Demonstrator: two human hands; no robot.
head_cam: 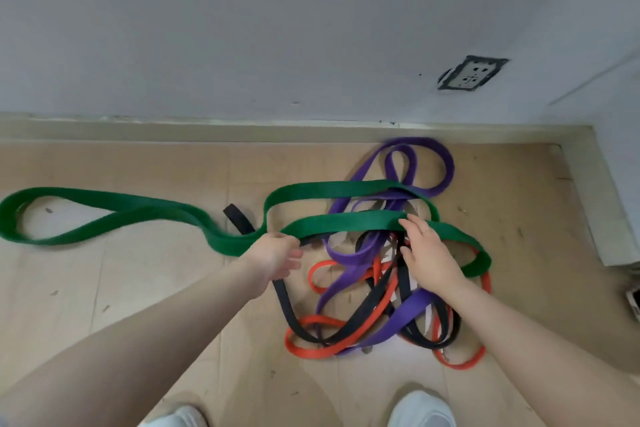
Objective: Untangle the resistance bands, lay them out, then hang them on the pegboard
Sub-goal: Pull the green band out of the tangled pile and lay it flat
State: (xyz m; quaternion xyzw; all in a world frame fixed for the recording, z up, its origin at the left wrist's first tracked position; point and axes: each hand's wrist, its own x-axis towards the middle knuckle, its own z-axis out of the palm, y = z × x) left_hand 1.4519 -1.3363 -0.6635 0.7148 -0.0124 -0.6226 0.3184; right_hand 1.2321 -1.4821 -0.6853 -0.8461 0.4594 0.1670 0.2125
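Two hands reach into a floor tangle of bands near the wall, the left hand curling its fingers around the green band that trails off to the left, the right hand lying with fingers straight on that band above purple, black and red ones.

Bare indoor room corner, pale wall, wall socket, wood-look floor

Green band matt, rubbery (slightly fuzzy-looking); floor pale wood-look boards; wall matt painted.
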